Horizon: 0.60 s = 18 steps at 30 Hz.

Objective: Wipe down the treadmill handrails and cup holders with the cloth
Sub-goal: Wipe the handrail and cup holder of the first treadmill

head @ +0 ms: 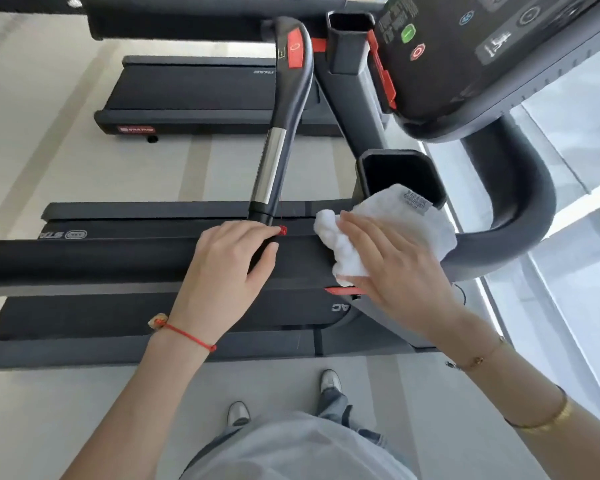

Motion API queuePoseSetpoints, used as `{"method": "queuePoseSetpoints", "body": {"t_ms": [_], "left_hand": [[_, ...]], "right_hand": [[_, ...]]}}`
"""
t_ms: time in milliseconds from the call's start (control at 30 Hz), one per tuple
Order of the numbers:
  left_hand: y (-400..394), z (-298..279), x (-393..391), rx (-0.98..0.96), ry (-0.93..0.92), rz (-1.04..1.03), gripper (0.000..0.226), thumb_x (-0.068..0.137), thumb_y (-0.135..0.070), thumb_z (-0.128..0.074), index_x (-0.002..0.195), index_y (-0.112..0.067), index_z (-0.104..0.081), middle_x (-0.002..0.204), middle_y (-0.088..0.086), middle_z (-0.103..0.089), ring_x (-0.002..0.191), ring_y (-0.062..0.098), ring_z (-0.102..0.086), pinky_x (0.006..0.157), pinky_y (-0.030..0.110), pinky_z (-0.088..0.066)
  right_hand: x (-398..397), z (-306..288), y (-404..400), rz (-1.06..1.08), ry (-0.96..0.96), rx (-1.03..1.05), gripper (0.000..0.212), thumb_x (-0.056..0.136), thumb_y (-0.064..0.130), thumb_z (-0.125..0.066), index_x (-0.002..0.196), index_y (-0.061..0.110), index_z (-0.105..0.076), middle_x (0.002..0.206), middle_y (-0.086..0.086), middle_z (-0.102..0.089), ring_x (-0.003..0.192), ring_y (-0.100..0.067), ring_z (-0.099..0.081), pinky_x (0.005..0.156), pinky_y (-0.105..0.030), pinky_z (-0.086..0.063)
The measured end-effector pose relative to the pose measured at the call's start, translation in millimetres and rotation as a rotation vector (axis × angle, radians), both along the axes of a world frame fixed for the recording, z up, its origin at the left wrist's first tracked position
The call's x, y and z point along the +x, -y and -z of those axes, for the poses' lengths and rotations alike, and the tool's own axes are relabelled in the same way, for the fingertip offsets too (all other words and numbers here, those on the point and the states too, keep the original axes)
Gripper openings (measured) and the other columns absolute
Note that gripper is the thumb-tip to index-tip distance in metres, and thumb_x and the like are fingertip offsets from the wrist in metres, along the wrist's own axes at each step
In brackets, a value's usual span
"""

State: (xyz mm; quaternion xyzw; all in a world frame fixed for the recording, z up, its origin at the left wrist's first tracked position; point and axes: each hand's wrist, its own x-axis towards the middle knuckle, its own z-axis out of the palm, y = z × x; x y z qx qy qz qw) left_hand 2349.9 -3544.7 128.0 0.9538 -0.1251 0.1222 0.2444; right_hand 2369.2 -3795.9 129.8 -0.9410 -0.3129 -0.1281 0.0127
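Wiping the near handrail [84, 261], a long black padded bar running from the left edge toward the console.

- Left hand [227, 268]: resting on top of the handrail, fingers loosely curved over its far side; grip steadying, not plainly clenched. Red clip [283, 231] just at the fingertips.
- Inner grip bar [278, 140]: black with a chrome sleeve and red button, angling up and away from just beyond the left hand. Untouched by the cloth.
- Cloth [371, 230]: white, bunched, label showing; lying across the handrail's right end just below the near cup holder. Right hand [392, 268]: flat on top, fingers straight, pressing rather than grasping; grip released.
- Near cup holder [400, 174]: deep black pocket, cloth corner at its rim. Far cup holder [352, 32]: beyond, beside the console [482, 53].

Step judged in hand: handrail pass near the console. Next move likely calls for sliding the cloth leftward, which requires lifting the left hand clear, or pushing it up into the near cup holder.

Edges and room: open rail to the left; crowded on the right by the console edge, curved arm [520, 202] and pocket rim.
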Motion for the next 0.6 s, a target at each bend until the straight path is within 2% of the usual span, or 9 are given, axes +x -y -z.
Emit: {"method": "queuePoseSetpoints", "body": {"t_ms": [133, 267, 500, 600], "left_hand": [[-30.2, 0.9, -1.4, 0.009, 0.004, 0.019, 0.024, 0.097, -0.02, -0.057, 0.118, -0.015, -0.069, 0.114, -0.002, -0.069, 0.11, 0.02, -0.062, 0.102, 0.04, -0.042], [-62.5, 2.5, -4.0, 0.032, -0.006, 0.037, 0.026, 0.098, -0.021, -0.055, 0.12, -0.015, -0.067, 0.117, -0.001, -0.068, 0.111, 0.021, -0.061, 0.103, 0.04, -0.041], [-114.4, 2.7, -9.6, 0.059, -0.002, 0.027, 0.027, 0.099, -0.023, -0.055, 0.121, -0.013, -0.066, 0.118, 0.0, -0.068, 0.111, 0.021, -0.062, 0.103, 0.039, -0.039], [-133.3, 3.7, -12.3, 0.062, 0.01, 0.008, 0.027, 0.098, -0.022, -0.055, 0.121, -0.013, -0.067, 0.117, 0.0, -0.069, 0.11, 0.022, -0.063, 0.102, 0.039, -0.038]], "right_hand": [[-9.1, -3.4, 7.6, 0.02, -0.069, 0.081, 0.067, 0.095, 0.053, -0.046, 0.144, 0.008, -0.042, 0.151, -0.003, -0.041, 0.134, -0.02, -0.045, 0.111, -0.032, -0.035], [-14.1, -3.0, -14.1, 0.128, -0.053, 0.078, 0.08, 0.091, 0.066, -0.035, 0.141, 0.004, -0.045, 0.146, -0.007, -0.047, 0.13, -0.026, -0.048, 0.109, -0.039, -0.036], [-24.2, 1.4, -117.6, 0.177, -0.069, 0.047, 0.068, 0.1, 0.051, -0.018, 0.143, 0.003, -0.038, 0.147, -0.01, -0.043, 0.129, -0.028, -0.044, 0.109, -0.041, -0.032], [-26.4, -0.3, -157.4, 0.136, -0.105, 0.059, 0.063, 0.102, 0.045, -0.017, 0.144, 0.004, -0.037, 0.148, -0.01, -0.041, 0.13, -0.027, -0.043, 0.109, -0.042, -0.031]]}}
